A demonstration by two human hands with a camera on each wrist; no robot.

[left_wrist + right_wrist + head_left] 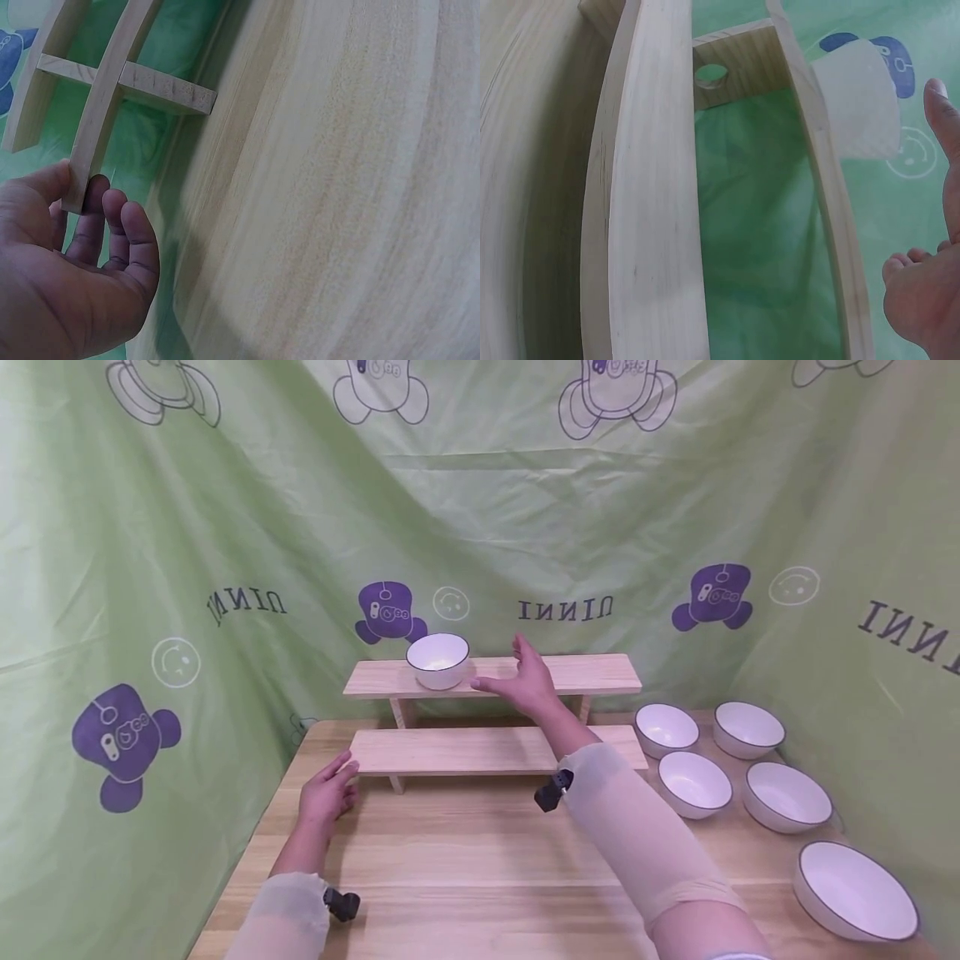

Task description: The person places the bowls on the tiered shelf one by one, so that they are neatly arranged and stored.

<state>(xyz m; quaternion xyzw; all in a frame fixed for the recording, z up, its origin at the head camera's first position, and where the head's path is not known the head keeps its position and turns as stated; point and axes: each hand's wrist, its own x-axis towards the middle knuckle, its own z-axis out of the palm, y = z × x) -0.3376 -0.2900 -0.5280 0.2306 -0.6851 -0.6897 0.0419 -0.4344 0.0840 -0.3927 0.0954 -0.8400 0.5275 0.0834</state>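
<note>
Biggest thing in here by far is the green backdrop [480, 518], a hung sheet with purple cartoon characters and smiley faces, all a bit wrinkly. In front of it there's a wood-grain table [450, 860], and toward its back edge stands a pale two-tier wooden shelf [450, 752], upper plank set behind the lower one. Then you've got the person's arms reaching in, both in light sleeves [637, 835].

Over on the right of the table are five white bowls [787, 795] with dark rims, all right way up: two in the inner row, three in the outer, the closest one looking largest. One more white bowl [438, 664] sits upright on the upper plank, left of its middle.

Hands next. Right hand [531, 683] is just beside that upper bowl, grip spread wide, thumb well off the fingers, holding nothing. Left hand [325, 795] has its grip pinching the left end of the lower plank between thumb and fingers.

Smallest bits: a little black gadget [553, 790] strapped on each wrist.
</note>
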